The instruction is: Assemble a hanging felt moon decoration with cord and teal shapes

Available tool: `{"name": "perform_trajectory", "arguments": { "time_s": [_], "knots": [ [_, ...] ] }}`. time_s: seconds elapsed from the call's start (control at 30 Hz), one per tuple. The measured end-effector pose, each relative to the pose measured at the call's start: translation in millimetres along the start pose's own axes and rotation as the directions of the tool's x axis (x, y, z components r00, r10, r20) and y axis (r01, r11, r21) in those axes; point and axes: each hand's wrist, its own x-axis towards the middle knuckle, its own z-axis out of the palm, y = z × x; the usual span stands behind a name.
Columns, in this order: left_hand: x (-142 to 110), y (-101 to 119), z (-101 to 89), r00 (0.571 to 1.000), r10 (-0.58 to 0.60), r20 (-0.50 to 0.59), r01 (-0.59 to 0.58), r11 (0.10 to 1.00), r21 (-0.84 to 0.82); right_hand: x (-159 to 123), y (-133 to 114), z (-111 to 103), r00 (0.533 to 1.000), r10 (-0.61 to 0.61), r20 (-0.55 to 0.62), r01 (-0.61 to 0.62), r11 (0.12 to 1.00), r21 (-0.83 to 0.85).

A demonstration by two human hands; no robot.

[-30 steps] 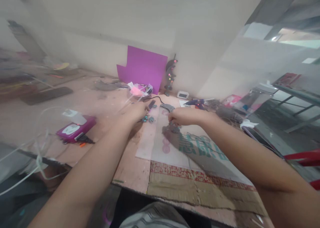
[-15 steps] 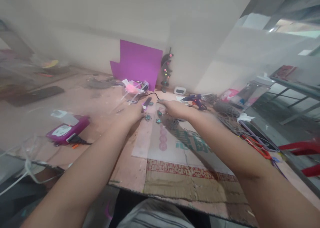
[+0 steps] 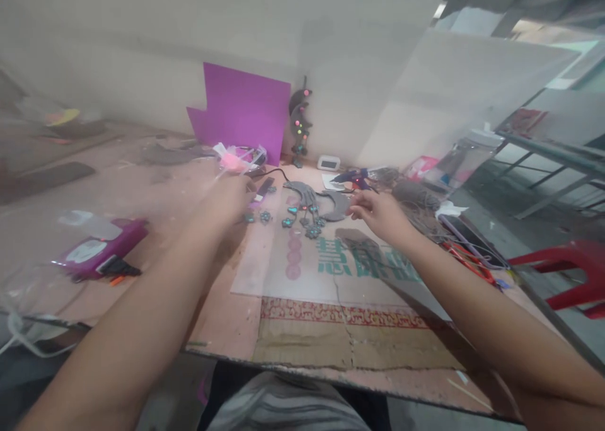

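My left hand [image 3: 239,196] is blurred, beside a small purple piece with a dark strip [image 3: 265,188] and small grey flowers with turquoise centres [image 3: 265,217]; its fingertips are too smeared to read. My right hand [image 3: 375,212] hovers at the right end of a plain grey crescent [image 3: 336,205], fingers loosely bent and apart, with nothing visible in them. Between the hands lies another grey crescent [image 3: 302,193], with several turquoise-centred flowers [image 3: 312,231] below it on a printed sheet [image 3: 293,283].
A purple sheet [image 3: 246,113] leans on the wall beside a hanging crescent ornament [image 3: 299,125]. Behind my right hand are a small white clock [image 3: 328,162], a glue gun [image 3: 352,177] and grey yarn [image 3: 411,195]. A purple box with a plug [image 3: 101,248] sits left; a phone [image 3: 472,242] right.
My right hand has moved right, away from the flowers, uncovering the crescents. My left hand has drawn slightly left and up. The whole view has shifted a little.
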Motion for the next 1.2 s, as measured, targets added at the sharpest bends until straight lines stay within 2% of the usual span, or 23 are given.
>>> {"name": "perform_trajectory", "arguments": {
  "time_s": [0.13,0.2,0.23,0.3,0.33,0.37,0.4,0.47,0.53,0.63,0.7,0.83,1.0,1.2],
  "knots": [
    [0,9,-4.0,0.998,-0.027,-0.054,0.033,0.991,0.127,-12,8,0,0.997,0.053,0.060,-0.064,0.977,0.203],
    [-2,16,-1.4,0.999,-0.033,-0.034,0.037,0.993,0.111,-14,8,1,0.995,0.077,0.069,-0.092,0.963,0.254],
    [-3,19,2.1,0.999,-0.040,0.013,0.039,0.997,0.068,-14,7,1,0.994,0.085,0.068,-0.101,0.960,0.263],
    [-9,28,13.8,0.976,-0.026,0.215,0.039,0.998,-0.053,-14,4,0,0.993,0.098,0.060,-0.110,0.964,0.240],
    [-14,33,21.3,0.941,-0.002,0.339,0.042,0.993,-0.112,-14,2,0,0.993,0.101,0.053,-0.110,0.970,0.216],
    [-19,38,29.1,0.886,0.036,0.463,0.035,0.989,-0.145,-14,0,1,0.994,0.101,0.053,-0.109,0.975,0.195],
    [-24,43,36.4,0.840,0.061,0.538,0.028,0.987,-0.156,-14,-1,1,0.993,0.098,0.058,-0.107,0.977,0.185],
    [-33,51,46.8,0.794,0.086,0.601,0.004,0.989,-0.146,-14,-1,4,0.992,0.086,0.094,-0.105,0.969,0.222],
    [-36,54,49.3,0.812,0.090,0.577,-0.034,0.994,-0.106,-16,3,9,0.988,0.070,0.139,-0.109,0.947,0.301],
    [-25,47,43.0,0.895,0.074,0.441,-0.105,0.993,0.046,-21,11,17,0.987,0.067,0.144,-0.117,0.922,0.370],
    [-11,38,39.7,0.930,0.071,0.361,-0.133,0.980,0.150,-26,14,22,0.992,0.087,0.096,-0.116,0.927,0.356],
    [14,26,48.2,0.928,0.098,0.358,-0.178,0.964,0.197,-37,14,26,0.997,0.078,0.002,-0.076,0.967,0.243],
    [27,24,63.5,0.915,0.140,0.377,-0.237,0.945,0.224,-42,11,27,0.999,0.037,-0.006,-0.036,0.984,0.177],
    [40,13,54.9,0.937,0.107,0.333,-0.199,0.946,0.255,-42,14,29,0.999,0.049,0.004,-0.049,0.979,0.198]
  ]
}}
